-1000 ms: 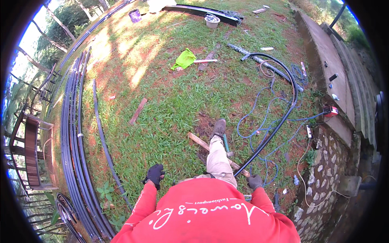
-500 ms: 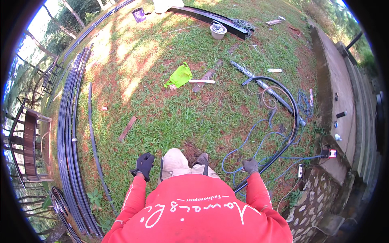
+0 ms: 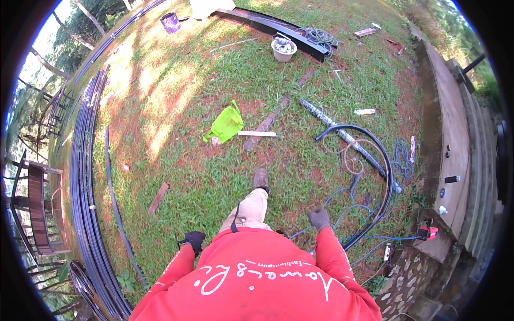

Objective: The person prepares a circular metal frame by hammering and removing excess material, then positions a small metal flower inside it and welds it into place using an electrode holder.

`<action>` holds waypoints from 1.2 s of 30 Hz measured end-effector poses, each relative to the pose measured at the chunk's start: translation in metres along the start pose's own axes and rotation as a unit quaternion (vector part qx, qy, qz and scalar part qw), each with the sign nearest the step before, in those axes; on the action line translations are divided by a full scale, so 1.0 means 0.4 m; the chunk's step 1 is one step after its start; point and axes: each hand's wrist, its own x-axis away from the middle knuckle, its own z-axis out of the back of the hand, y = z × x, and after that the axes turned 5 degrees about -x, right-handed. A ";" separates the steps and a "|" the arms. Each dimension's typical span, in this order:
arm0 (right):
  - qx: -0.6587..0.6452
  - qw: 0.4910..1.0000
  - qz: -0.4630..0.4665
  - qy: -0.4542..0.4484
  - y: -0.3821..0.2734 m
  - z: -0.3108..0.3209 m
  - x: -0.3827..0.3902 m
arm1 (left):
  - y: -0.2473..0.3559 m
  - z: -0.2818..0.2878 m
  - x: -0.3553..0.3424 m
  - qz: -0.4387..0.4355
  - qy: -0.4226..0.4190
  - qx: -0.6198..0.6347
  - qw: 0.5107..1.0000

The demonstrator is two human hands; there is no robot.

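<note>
My left hand (image 3: 193, 242), in a black glove, hangs beside my left hip with its fingers curled and nothing visible in them. On the other side my right hand (image 3: 319, 218), in a grey glove, is loosely closed above the grass, close to a blue hose (image 3: 342, 212) on the ground. No held object shows there either. One brown boot (image 3: 261, 180) is stretched out ahead of me on the grass. Farther ahead lie a bright green bag (image 3: 225, 124), a white strip (image 3: 258, 134) and a weathered wooden pole (image 3: 267, 122).
Long dark pipes (image 3: 85, 176) run along the left. To the right lie a curved black pipe (image 3: 389, 171), a plastic-wrapped tube (image 3: 342, 136) and a concrete ledge (image 3: 447, 134) with a red device (image 3: 427, 233). A white bucket (image 3: 284, 51) stands beside a black beam (image 3: 267, 27) ahead.
I have stepped forward: one leg now reaches ahead, and the bag, wooden pole and curved pipe appear nearer. My left hand has swung back and my right hand slightly forward.
</note>
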 end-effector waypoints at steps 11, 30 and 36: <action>-0.213 0.951 -0.223 0.009 -0.383 0.146 -0.320 | -0.138 0.966 -0.793 0.201 0.143 0.493 0.834; 0.006 0.995 0.055 0.084 -1.074 0.654 -1.815 | 0.009 1.498 -1.507 0.045 0.061 -0.007 0.997; -0.135 0.989 0.005 0.063 -1.477 0.739 -2.143 | -0.095 1.690 -1.605 0.055 0.074 -0.025 0.995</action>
